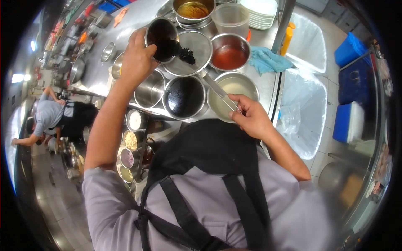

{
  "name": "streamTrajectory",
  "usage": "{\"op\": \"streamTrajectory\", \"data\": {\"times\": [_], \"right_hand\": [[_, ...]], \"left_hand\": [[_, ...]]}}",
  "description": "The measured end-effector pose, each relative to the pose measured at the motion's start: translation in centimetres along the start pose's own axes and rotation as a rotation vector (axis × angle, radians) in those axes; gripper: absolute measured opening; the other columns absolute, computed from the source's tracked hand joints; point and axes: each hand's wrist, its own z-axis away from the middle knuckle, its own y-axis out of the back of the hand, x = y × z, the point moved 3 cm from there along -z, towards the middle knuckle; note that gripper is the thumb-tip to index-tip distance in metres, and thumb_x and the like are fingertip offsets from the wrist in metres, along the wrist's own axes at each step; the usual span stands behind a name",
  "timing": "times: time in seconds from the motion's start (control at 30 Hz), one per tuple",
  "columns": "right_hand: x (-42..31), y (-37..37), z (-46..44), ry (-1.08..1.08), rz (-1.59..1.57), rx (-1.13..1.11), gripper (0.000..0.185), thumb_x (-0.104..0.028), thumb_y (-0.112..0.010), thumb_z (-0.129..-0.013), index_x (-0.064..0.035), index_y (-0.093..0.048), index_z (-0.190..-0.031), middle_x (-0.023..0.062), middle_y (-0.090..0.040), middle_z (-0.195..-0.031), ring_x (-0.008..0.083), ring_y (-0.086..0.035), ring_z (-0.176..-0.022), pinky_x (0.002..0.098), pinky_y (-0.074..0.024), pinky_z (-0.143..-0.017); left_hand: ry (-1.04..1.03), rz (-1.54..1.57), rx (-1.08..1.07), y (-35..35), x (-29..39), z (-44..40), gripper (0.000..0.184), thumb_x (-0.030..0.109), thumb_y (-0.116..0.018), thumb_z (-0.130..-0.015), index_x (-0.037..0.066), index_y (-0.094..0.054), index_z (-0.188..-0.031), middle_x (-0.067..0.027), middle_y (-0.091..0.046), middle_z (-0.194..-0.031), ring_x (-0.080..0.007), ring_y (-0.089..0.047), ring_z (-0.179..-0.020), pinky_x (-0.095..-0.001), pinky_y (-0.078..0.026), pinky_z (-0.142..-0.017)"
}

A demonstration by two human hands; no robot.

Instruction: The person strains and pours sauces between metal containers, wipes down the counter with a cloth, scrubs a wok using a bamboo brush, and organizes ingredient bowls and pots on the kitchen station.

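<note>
My left hand (pixel 140 56) grips a metal pot (pixel 151 31) and holds it tilted over a sieve. Black, clumpy contents (pixel 186 55) are sliding from its mouth onto the mesh. My right hand (pixel 250 115) is closed around the wire handle of the sieve (pixel 196 42). Just below the sieve stands a pot of dark liquid (pixel 184 97). To its left is a steel pot (pixel 150 88) with a shiny bare inside. A pot of pale, cloudy liquid (pixel 224 94) stands under the sieve's handle, and a pot of red liquid (pixel 229 54) lies beyond it.
A pot with amber liquid (pixel 191 9), a clear plastic tub (pixel 230 19) and stacked white plates (pixel 260 12) stand at the back. A blue cloth (pixel 268 60) lies by the counter's right edge. Lined bins (pixel 302 113) stand right; another person (pixel 56 111) works at far left.
</note>
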Motion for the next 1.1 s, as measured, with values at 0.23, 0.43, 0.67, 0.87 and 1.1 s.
{"op": "streamTrajectory", "data": {"times": [0.23,0.43,0.67,0.87,1.1], "right_hand": [[-0.1,0.0,0.0,0.010,0.011,-0.003,0.043,-0.005,-0.062,-0.089,0.0005,-0.052,-0.130,-0.0045,-0.046,-0.065,0.0035,-0.047,-0.051,0.0206,-0.0386,-0.049],[0.1,0.0,0.0,0.007,0.005,-0.001,0.043,-0.005,-0.062,-0.089,-0.0001,-0.052,-0.130,-0.0045,-0.046,-0.065,0.0035,-0.047,-0.051,0.0204,-0.0387,-0.050],[0.2,0.1,0.1,0.008,-0.007,-0.010,0.044,-0.005,-0.062,-0.089,-0.0003,-0.052,-0.131,-0.0044,-0.046,-0.067,0.0035,-0.047,-0.051,0.0200,-0.0390,-0.050],[0.2,0.1,0.0,-0.009,-0.014,-0.013,0.043,-0.005,-0.062,-0.089,0.0003,-0.051,-0.130,-0.0041,-0.046,-0.068,0.0035,-0.048,-0.052,0.0198,-0.0403,-0.050],[0.3,0.0,0.1,0.000,0.004,-0.007,0.042,-0.005,-0.062,-0.089,0.0006,-0.052,-0.129,-0.0042,-0.046,-0.068,0.0036,-0.049,-0.054,0.0204,-0.0414,-0.052]], "left_hand": [[-0.020,-0.032,-0.029,-0.7,0.0,-0.2,0.033,0.008,-0.080,-0.056,0.008,-0.066,-0.086,-0.0222,-0.039,-0.143,-0.0440,-0.036,-0.133,-0.0512,-0.039,-0.104],[-0.057,-0.053,-0.041,-0.7,0.8,-0.4,0.033,0.007,-0.079,-0.053,0.008,-0.067,-0.084,-0.0217,-0.039,-0.143,-0.0434,-0.036,-0.133,-0.0502,-0.038,-0.103],[-0.122,-0.087,-0.011,-0.4,1.1,-0.7,0.030,0.007,-0.078,-0.054,0.007,-0.066,-0.082,-0.0212,-0.039,-0.143,-0.0419,-0.036,-0.133,-0.0519,-0.035,-0.104],[-0.170,-0.132,0.026,0.7,1.2,-1.1,0.022,0.005,-0.074,-0.058,0.008,-0.064,-0.078,-0.0193,-0.038,-0.144,-0.0419,-0.034,-0.134,-0.0583,-0.032,-0.104],[-0.214,-0.172,0.096,2.4,0.9,-1.6,0.026,0.006,-0.075,-0.056,0.009,-0.061,-0.077,-0.0172,-0.035,-0.148,-0.0394,-0.030,-0.138,-0.0594,-0.029,-0.106]]}}
